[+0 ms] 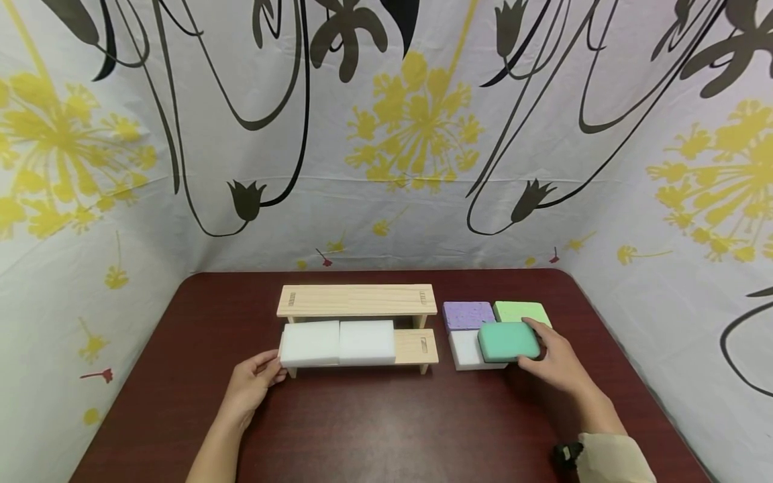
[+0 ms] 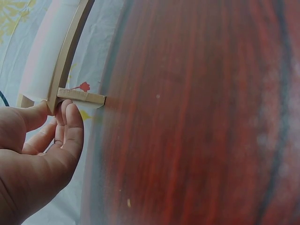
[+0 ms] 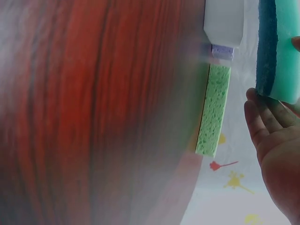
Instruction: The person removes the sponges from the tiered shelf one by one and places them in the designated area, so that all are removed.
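My left hand (image 1: 249, 388) grips the front left corner of a low two-tier wooden stand (image 1: 417, 346), thumb at its edge and fingers curled beneath near a short leg (image 2: 82, 96). Two white sponge blocks (image 1: 309, 343) lie side by side on the lower tier; the upper tier (image 1: 356, 300) is bare. On the right, my right hand (image 1: 563, 367) holds a teal sponge (image 1: 509, 341) with a darker layer underneath (image 3: 266, 51), thumb in front and fingers behind. It is raised off the table, overlapping a white block (image 1: 468, 350) in the head view.
Behind the teal sponge, a purple sponge (image 1: 468, 315) and a light green sponge (image 1: 521, 311) lie flat on the dark red table (image 1: 374, 429). Patterned white cloth (image 1: 398, 221) hangs along the back and both sides of the table.
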Demonstrator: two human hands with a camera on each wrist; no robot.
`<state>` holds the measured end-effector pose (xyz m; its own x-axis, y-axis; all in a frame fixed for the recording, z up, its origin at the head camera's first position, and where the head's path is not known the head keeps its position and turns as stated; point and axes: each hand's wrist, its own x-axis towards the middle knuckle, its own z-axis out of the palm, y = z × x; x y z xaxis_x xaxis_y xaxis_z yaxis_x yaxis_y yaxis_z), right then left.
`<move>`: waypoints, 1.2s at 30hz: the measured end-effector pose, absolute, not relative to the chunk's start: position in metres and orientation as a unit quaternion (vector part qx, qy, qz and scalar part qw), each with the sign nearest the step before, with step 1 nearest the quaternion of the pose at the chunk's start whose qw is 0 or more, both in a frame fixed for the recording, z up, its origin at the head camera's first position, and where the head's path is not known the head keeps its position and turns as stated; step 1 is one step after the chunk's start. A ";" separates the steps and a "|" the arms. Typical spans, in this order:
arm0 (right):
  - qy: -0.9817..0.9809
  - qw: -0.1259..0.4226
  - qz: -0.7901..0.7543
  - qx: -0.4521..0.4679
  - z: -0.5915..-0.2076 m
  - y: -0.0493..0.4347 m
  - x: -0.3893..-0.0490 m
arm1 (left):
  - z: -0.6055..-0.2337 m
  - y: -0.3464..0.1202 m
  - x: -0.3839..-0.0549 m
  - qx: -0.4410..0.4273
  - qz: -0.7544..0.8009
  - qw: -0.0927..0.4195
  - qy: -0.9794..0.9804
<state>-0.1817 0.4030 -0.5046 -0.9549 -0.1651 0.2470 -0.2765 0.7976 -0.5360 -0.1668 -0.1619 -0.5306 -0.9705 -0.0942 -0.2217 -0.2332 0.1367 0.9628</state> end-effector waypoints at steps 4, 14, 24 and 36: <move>-0.944 0.097 0.294 0.111 -0.504 0.409 -0.180 | -0.531 -0.162 -0.167 -0.109 0.649 0.052 0.751; -0.949 0.099 0.283 0.103 -0.509 0.427 -0.179 | -0.531 -0.162 -0.167 -0.112 0.651 0.053 0.749; -0.953 0.077 0.284 0.073 -0.508 0.441 -0.176 | -0.530 -0.162 -0.167 -0.115 0.651 0.052 0.748; -0.958 0.072 0.272 0.056 -0.516 0.456 -0.177 | -0.529 -0.162 -0.167 -0.114 0.651 0.053 0.748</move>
